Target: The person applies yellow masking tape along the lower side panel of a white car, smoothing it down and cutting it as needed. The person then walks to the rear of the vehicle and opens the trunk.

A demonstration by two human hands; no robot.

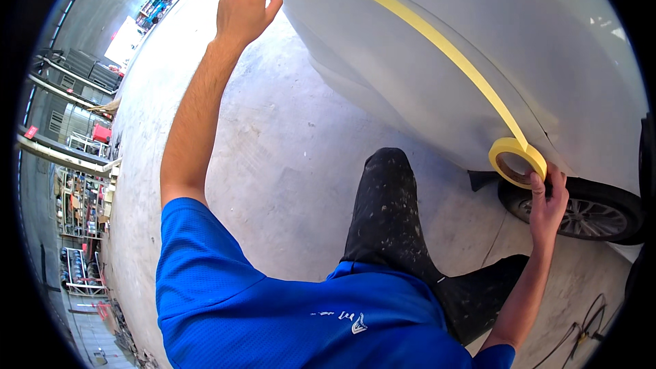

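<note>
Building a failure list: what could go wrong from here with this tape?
Drift or wrinkling: the yellow strip runs in a long span along the car panel from near the left hand to the tape roll, so uneven tension could pull it off line.

Slip: the right hand holds the roll by its edge, so it might twist or drop.
</note>
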